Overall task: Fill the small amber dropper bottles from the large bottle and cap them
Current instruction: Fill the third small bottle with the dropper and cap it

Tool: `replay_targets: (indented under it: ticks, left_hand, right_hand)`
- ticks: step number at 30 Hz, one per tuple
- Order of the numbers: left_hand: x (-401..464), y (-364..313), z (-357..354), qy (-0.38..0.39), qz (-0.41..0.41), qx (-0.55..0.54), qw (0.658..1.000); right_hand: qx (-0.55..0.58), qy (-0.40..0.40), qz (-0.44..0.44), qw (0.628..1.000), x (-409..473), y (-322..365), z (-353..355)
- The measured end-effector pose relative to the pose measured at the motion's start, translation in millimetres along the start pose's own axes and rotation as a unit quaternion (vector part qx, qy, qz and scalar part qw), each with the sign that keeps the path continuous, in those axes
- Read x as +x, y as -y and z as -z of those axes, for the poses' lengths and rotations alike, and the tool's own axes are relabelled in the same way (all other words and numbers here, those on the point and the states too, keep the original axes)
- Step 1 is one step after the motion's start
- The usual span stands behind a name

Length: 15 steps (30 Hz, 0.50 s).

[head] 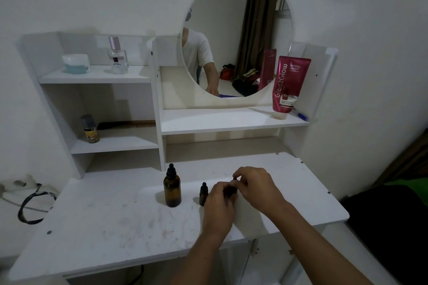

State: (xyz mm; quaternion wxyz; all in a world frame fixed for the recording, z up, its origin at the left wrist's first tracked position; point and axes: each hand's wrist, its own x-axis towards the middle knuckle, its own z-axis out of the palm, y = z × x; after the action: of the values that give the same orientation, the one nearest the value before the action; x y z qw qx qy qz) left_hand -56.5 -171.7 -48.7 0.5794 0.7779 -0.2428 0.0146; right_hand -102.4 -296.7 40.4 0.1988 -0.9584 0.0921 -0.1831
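Three amber dropper bottles on the white desk (pixel 115 227). Large amber bottle (pixel 172 188) stands upright, black dropper cap on, left of the hands. One small amber bottle (pixel 203 194) stands capped just beside the left hand (pixel 218 203). A second small bottle (pixel 231 190) is mostly hidden between both hands. Left hand curls round its body; right hand (pixel 257 188) pinches the black cap (pixel 235 179) at the top with thumb and fingertips. Fill level not visible. Judgement: cap being screwed on or off; cannot tell which.

Risks: left knuckles sit almost against the standing small bottle, so a twist of the wrist could knock it over. A cross-threaded cap would leak. A loose grip could tip the held bottle and spill its contents on the desk.
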Motion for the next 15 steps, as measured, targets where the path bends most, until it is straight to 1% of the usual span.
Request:
replay_targets:
  ticks: [2, 4, 6, 9, 13, 15]
  left_hand:
    - [0.0, 3.5, -1.4, 0.003, 0.001, -0.001, 1.0]
    - [0.5, 5.1, -2.5, 0.012, 0.002, 0.001, 1.0]
    - [2.4, 5.8, -3.4, 0.012, -0.003, 0.001, 1.0]
    - [3.3, 4.7, -2.9, 0.005, 0.005, 0.003, 1.0]
    - [2.1, 6.2, -3.2, 0.001, -0.01, -0.004, 1.0]
    - [1.4, 5.2, -3.0, 0.009, -0.004, -0.003, 1.0]
  right_hand:
    - [-0.028, -0.006, -0.018, 0.999, 0.0, 2.4, 1.9]
    - [-0.004, -0.023, -0.005, 1.0, -0.6, 1.4, 2.7]
    - [0.027, 0.0, 0.022, 0.999, -0.7, -0.9, 4.1]
    - [0.014, 0.042, 0.023, 0.999, -0.1, 0.3, 2.5]
    - [-0.022, 0.009, -0.026, 0.999, -0.4, 2.9, -2.0]
    - [-0.007, -0.013, -0.017, 1.0, -1.5, 1.6, -2.0]
